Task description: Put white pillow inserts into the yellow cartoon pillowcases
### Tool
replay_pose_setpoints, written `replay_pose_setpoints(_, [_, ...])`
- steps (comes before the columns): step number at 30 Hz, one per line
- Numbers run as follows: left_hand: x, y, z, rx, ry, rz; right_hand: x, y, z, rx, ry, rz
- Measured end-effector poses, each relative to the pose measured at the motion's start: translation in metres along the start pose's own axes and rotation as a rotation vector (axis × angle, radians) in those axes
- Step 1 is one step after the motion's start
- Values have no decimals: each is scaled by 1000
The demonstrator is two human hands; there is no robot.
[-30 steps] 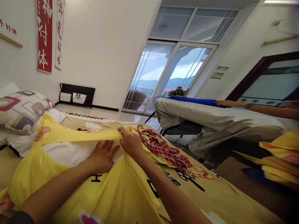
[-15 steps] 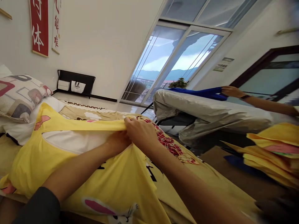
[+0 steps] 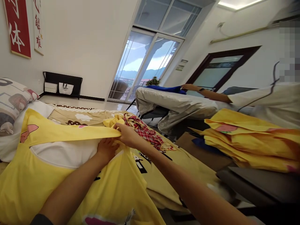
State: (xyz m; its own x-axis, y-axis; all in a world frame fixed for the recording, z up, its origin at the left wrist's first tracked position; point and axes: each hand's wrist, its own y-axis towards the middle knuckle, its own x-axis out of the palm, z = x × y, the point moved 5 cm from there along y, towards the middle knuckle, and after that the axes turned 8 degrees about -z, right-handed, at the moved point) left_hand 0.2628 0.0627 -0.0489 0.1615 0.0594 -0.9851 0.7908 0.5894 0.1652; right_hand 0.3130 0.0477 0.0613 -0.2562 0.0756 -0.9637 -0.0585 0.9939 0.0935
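A yellow pillowcase with cartoon prints lies across a bed, with a white pillow showing through its opening. My right hand pinches the upper edge of the opening and pulls it taut. My left hand is at the corner of the white pillow, just under the right hand, with its fingers curled on the fabric. A red plaid cloth lies crumpled just beyond my right hand.
A patterned pillow rests at the far left. A stack of folded yellow cloth sits at the right. Another person's arm lies on blue cloth over a silver-covered ironing board. A black rack stands by the wall.
My left hand went from lying flat on the pillow to curling at its corner under the right hand. The view swung right, bringing the folded yellow stack and the other person closer.
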Motion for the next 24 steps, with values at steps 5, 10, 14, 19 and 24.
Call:
replay_pose_setpoints(5, [-1,-1,2,-22,-45,28,-8,-14,-10,122,-652,28])
replay_pose_setpoints(10, [-4,-4,0,-48,-123,-17,-8,-16,-13,149,-748,36])
replay_pose_setpoints(14, [-3,-4,-2,-117,-155,-54,-10,-15,-6,220,-737,6])
replay_pose_setpoints(19, [-14,-4,2,-36,-107,-32,-15,-16,-5,258,-668,61])
replay_pose_setpoints(24, [-40,2,1,1,-164,108,-14,-4,2,58,-200,145])
